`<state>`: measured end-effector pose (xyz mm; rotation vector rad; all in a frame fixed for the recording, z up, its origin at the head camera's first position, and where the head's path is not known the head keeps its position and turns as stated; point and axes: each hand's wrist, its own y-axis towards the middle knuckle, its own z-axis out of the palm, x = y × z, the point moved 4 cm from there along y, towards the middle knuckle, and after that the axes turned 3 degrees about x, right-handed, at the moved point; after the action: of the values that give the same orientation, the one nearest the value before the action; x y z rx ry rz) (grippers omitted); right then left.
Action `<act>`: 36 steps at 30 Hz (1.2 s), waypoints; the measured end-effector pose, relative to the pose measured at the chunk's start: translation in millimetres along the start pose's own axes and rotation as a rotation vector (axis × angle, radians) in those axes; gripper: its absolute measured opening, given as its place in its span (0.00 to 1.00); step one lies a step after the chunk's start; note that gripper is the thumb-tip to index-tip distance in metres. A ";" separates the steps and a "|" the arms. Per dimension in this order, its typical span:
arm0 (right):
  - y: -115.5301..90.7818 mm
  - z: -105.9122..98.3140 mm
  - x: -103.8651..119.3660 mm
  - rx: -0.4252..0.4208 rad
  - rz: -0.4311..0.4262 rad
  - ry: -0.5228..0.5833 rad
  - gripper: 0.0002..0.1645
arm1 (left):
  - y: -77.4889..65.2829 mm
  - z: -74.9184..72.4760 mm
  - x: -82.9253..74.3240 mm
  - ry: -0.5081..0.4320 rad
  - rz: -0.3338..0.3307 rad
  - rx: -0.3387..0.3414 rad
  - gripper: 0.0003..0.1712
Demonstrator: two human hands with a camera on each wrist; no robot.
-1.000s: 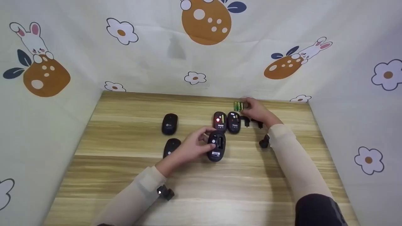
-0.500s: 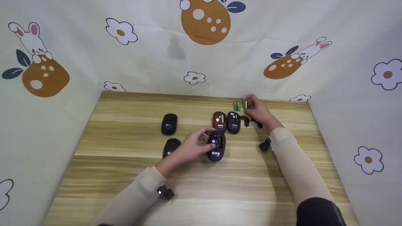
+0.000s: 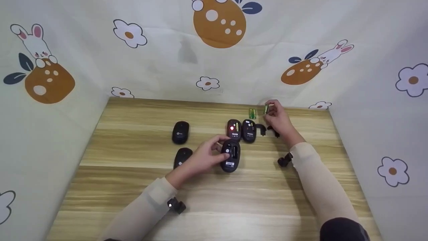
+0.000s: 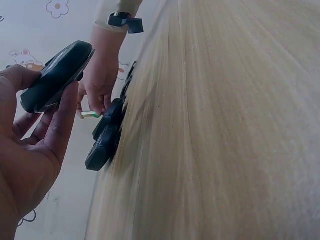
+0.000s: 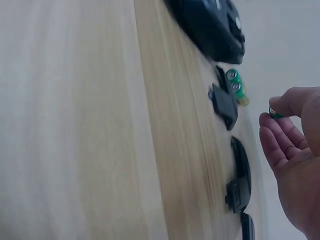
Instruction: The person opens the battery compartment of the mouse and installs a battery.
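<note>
My left hand (image 3: 210, 154) grips a black computer mouse (image 3: 231, 164), its underside up and its long battery slot uncovered. In the left wrist view the same mouse (image 4: 57, 77) is raised off the table between thumb and fingers. At the back right, my right hand (image 3: 279, 118) pinches a green battery (image 3: 266, 109) between thumb and fingers. Two more green batteries (image 3: 252, 113) lie side by side to its left. Just beyond the held mouse are two overturned mice, a left one (image 3: 234, 130) with a red light and a right one (image 3: 249, 130); each has a battery in its slot.
Two black mice, a far one (image 3: 180, 132) and a near one (image 3: 183, 157), rest upright at the left. Black battery covers, one (image 3: 261, 129) beside the mice and another (image 3: 273, 131) partly under my right hand, lie on the wooden table (image 3: 214, 207). Patterned cloth walls (image 3: 160, 67) border it.
My right hand has picked a green battery out of the group and drawn it to the right, away from the two others. My left hand has kept still with the mouse.
</note>
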<state>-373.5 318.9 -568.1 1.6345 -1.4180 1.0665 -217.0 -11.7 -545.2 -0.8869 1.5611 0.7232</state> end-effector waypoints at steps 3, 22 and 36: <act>-5.5 1.1 8.2 -0.025 -0.044 0.022 0.30 | -0.2 -0.2 -0.1 0.001 0.011 0.000 0.32; -44.1 19.2 47.3 -0.037 -0.207 0.154 0.24 | -1.6 -0.1 -0.6 -0.016 0.004 -0.002 0.32; -81.7 39.2 82.2 0.041 -0.270 0.115 0.26 | -0.5 -1.0 -0.4 -0.012 0.045 -0.001 0.32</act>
<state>-282.9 262.1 -508.5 1.7080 -1.0728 1.0190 -217.1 -12.7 -544.7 -0.8492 1.5738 0.7601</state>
